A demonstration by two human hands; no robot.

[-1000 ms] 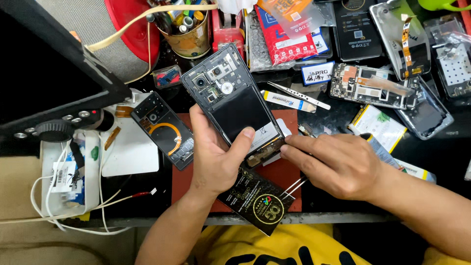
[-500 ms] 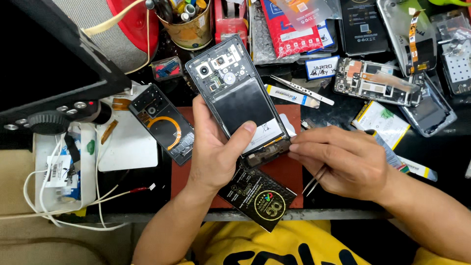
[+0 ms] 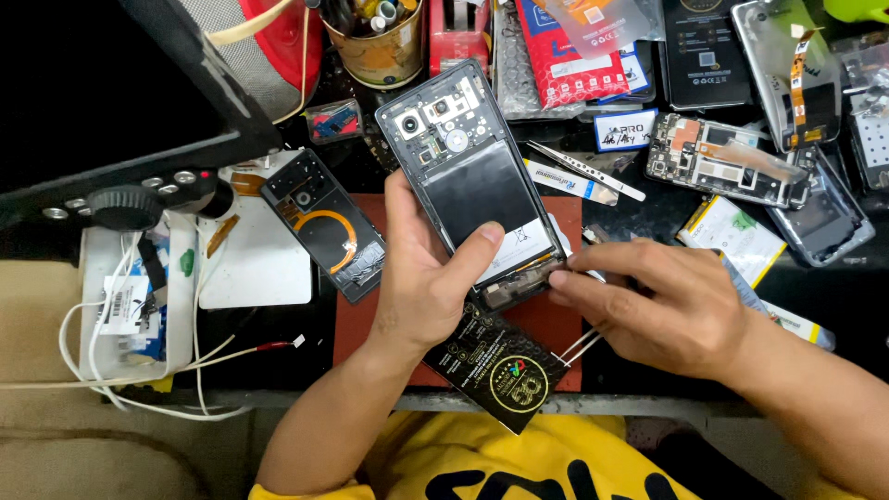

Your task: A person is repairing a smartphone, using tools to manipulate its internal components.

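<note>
My left hand (image 3: 421, 287) grips an opened smartphone (image 3: 468, 176) with its back cover off, battery and camera modules showing, thumb across the lower battery. It is tilted over a red work mat (image 3: 366, 315). My right hand (image 3: 662, 306) pinches at the phone's bottom edge with fingertips together; thin metal tweezers (image 3: 576, 347) stick out beneath that hand. A black battery pack (image 3: 495, 366) lies on the mat below the phone.
A removed phone back panel with an orange coil (image 3: 324, 227) lies left of the mat. Other opened phones (image 3: 727, 162), a metal pry tool (image 3: 585, 171), packaged parts (image 3: 565, 46) and a tool cup (image 3: 375, 42) crowd the back. White cables (image 3: 120, 315) sit left.
The right hand has moved left, up to the phone's bottom edge, and now touches it. The left hand keeps its grip on the phone.
</note>
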